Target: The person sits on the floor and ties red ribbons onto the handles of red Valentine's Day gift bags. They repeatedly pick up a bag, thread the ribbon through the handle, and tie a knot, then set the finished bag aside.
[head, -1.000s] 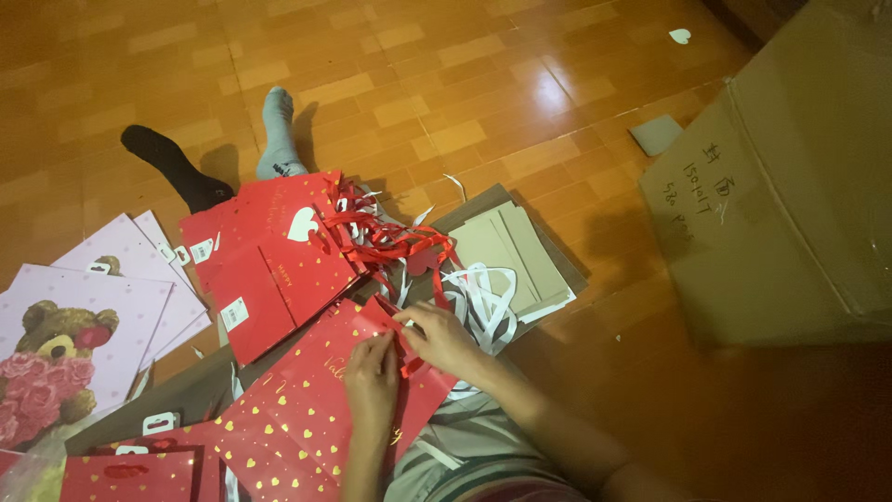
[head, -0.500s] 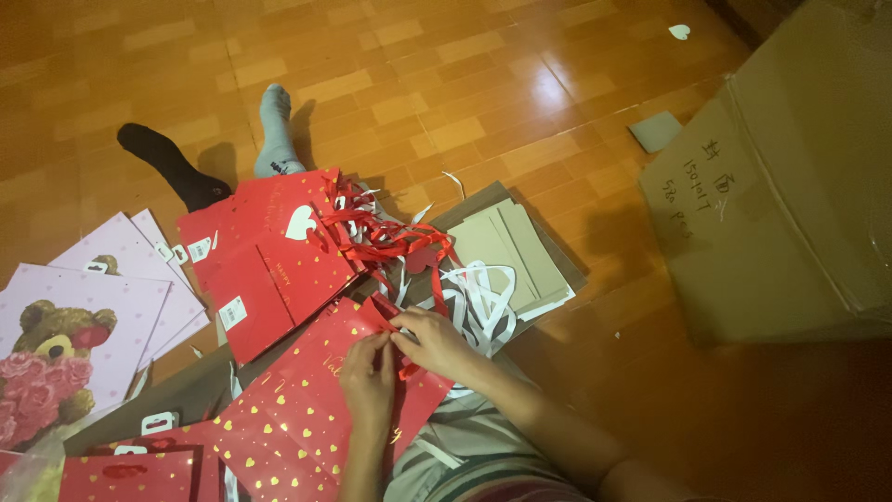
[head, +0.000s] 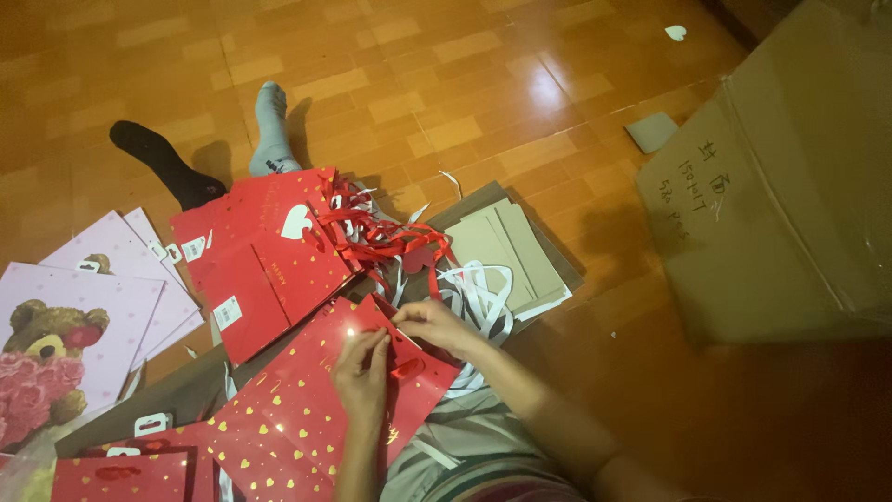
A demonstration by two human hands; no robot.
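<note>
A flat red gift bag with gold hearts (head: 297, 409) lies on my lap. Both hands work at its top edge. My left hand (head: 362, 372) pinches the bag's upper rim, and my right hand (head: 437, 325) holds the rim and a red ribbon handle beside it. Just beyond lies a stack of red gift bags with a white heart (head: 265, 251), their red ribbon handles (head: 381, 232) tangled together. Loose white ribbons (head: 478, 297) lie to the right of my hands.
Pink teddy-bear gift bags (head: 65, 325) are spread at the left. Flat brown card sheets (head: 511, 256) lie behind the ribbons. A large cardboard box (head: 790, 186) stands at the right. Two socked feet, one black (head: 158, 163) and one grey (head: 272, 130), rest on the wooden floor.
My hands have stayed at the bag's top edge with small finger movements. The view has shifted slightly.
</note>
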